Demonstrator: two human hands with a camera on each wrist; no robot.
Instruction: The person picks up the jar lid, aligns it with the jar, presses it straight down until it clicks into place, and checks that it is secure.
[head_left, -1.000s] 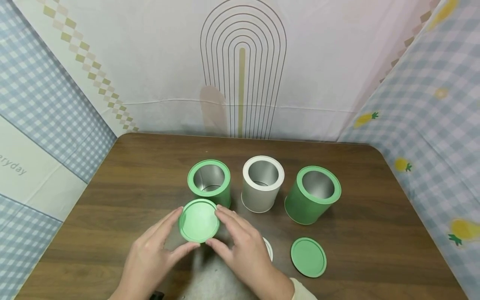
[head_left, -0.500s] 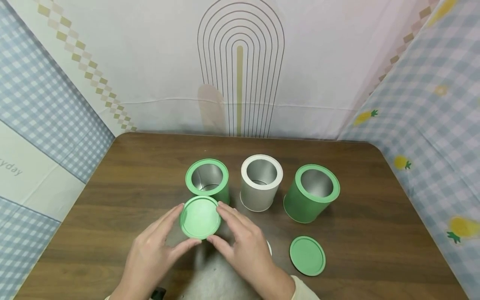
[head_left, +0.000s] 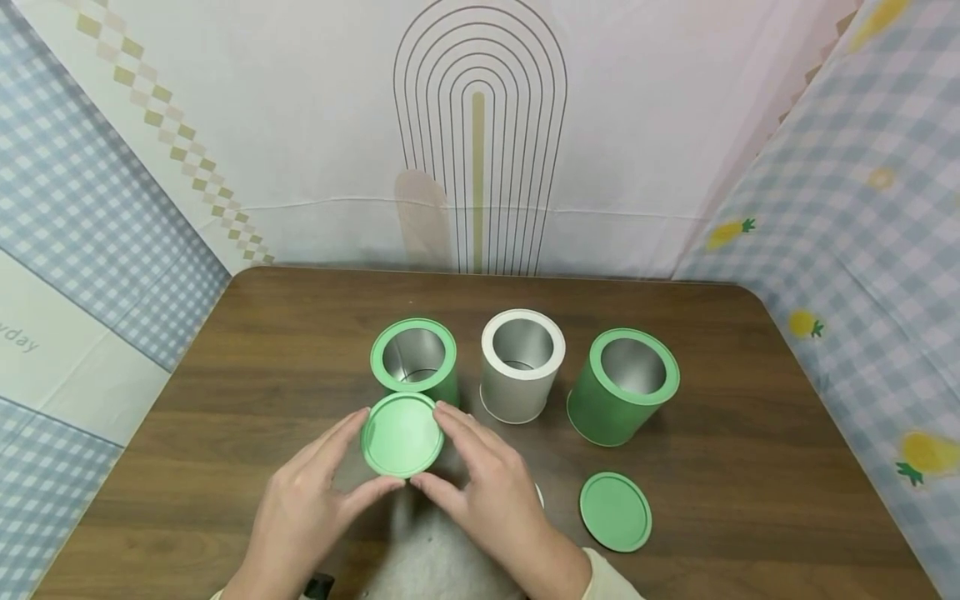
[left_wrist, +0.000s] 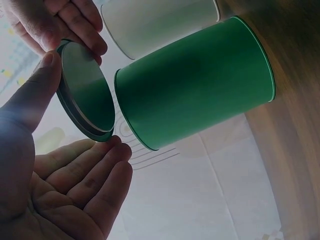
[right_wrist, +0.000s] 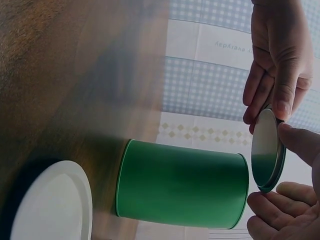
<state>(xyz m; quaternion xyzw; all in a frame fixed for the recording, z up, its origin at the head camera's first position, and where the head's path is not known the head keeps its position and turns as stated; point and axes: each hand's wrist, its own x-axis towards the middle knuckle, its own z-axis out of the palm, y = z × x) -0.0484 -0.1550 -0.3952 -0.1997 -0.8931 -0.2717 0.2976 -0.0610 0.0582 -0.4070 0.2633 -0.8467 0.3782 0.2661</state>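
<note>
Both hands hold one green lid (head_left: 401,434) level above the table, just in front of the left green tin (head_left: 415,360). My left hand (head_left: 315,492) pinches its left edge between thumb and fingers; my right hand (head_left: 480,479) pinches the right edge. The left wrist view shows the lid (left_wrist: 85,92) from below beside the green tin (left_wrist: 195,90). In the right wrist view the lid (right_wrist: 267,150) hangs past the open end of the tin (right_wrist: 182,185).
A white tin (head_left: 521,365) and a second green tin (head_left: 624,385) stand open in a row on the brown table (head_left: 225,375). Another green lid (head_left: 615,512) lies front right. A white lid (right_wrist: 50,205) lies under my right hand. Fabric walls surround the table.
The held green lid has risen slightly and moved a little toward the left green tin. Both hands keep their hold on it.
</note>
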